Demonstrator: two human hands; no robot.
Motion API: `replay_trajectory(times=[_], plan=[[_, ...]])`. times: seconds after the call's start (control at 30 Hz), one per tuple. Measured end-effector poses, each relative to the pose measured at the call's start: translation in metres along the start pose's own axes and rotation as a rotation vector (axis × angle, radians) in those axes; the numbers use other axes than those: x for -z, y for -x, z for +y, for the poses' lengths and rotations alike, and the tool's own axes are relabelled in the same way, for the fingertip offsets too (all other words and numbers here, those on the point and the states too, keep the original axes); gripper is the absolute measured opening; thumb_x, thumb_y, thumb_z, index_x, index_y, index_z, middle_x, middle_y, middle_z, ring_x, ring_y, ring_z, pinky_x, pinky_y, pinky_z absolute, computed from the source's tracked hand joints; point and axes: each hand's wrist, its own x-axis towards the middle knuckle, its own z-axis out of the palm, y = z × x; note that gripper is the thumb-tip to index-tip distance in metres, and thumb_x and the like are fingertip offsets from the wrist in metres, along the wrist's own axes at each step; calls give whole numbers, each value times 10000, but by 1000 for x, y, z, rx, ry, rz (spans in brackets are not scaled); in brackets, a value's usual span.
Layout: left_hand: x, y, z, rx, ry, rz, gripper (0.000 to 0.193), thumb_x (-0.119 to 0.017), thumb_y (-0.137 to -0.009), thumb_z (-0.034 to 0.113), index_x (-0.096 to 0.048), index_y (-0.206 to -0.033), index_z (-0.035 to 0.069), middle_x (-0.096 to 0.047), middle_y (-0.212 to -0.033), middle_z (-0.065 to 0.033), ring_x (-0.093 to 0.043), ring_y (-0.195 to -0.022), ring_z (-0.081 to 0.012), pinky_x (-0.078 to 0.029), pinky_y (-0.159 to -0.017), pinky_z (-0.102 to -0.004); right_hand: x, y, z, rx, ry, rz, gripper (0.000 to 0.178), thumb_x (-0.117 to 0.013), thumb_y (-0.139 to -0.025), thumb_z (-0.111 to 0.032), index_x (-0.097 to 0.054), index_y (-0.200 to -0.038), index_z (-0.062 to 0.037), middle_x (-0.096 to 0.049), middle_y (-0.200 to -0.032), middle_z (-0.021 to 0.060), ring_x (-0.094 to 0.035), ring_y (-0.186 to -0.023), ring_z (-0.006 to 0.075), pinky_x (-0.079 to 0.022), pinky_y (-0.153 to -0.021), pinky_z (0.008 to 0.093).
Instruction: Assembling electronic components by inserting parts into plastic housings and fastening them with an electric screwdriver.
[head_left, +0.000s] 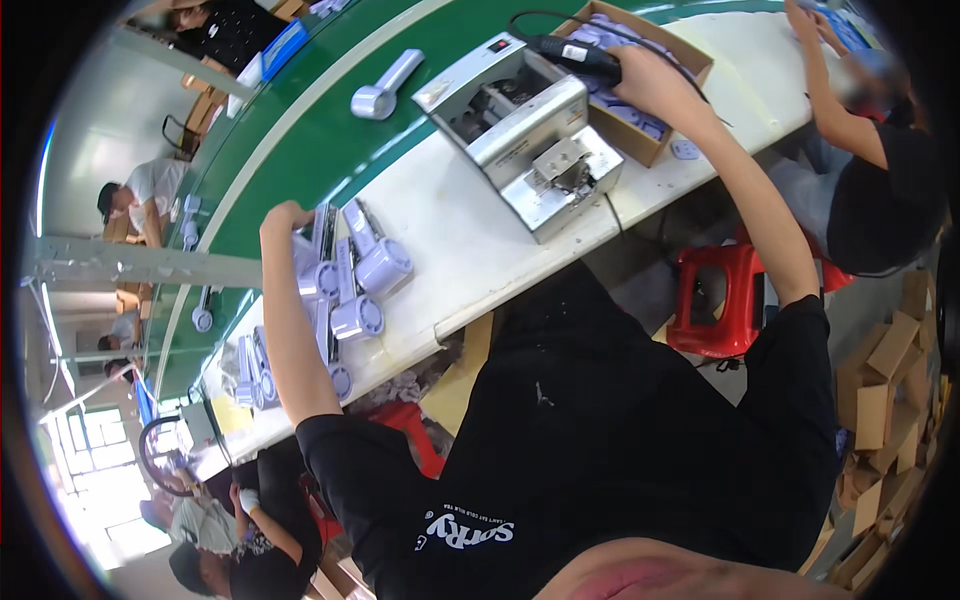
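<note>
While the right hand [655,80] grips a black power screwdriver [575,55] above the cardboard box [655,140] at the bench's [460,230] far edge, the left hand [285,220] closes on lilac handheld fans [355,275] beside the green conveyor [330,130].

A red plastic stool [722,298] stands near stacked cardboard boxes [885,395] on the floor.
</note>
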Motion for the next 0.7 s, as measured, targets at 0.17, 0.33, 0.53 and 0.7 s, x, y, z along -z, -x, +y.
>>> replay_trajectory(times=[0.17,0.33,0.53,0.7], plan=[[40,47,6,63,110,-66,522,-830,-622,370,-722,-952,-20,-713,-960,-183,-705,-838,-307,-551,-724,-398,4,12,12,-119,-37,100,487,-664,-706,-77,-606,-1186,-26,-651,-1056,228,-621,-976,387,-486,-872,419],[33,68,-37,35,274,-133,519,-845,-633,366,-715,-914,-51,-695,-827,-126,-662,-722,-219,-526,-649,-353,8,10,10,-69,-145,221,489,-700,-730,-135,-610,-1207,-70,-668,-1007,206,-637,-921,371,-497,-812,397],[18,112,-53,-339,840,370,497,-809,-731,268,-662,-1056,-78,-668,-838,-73,-622,-746,-155,-491,-758,-297,14,10,17,-68,-220,283,439,-736,-763,-243,-653,-1168,-95,-691,-855,144,-655,-761,281,-500,-763,354],[34,175,-9,-472,1050,729,546,-801,-750,159,-532,-1195,-8,-609,-1042,-50,-583,-933,-116,-459,-841,-256,31,23,2,-91,-543,306,283,-746,-813,-294,-714,-1003,-87,-615,-641,6,-511,-501,66,-393,-498,229]])
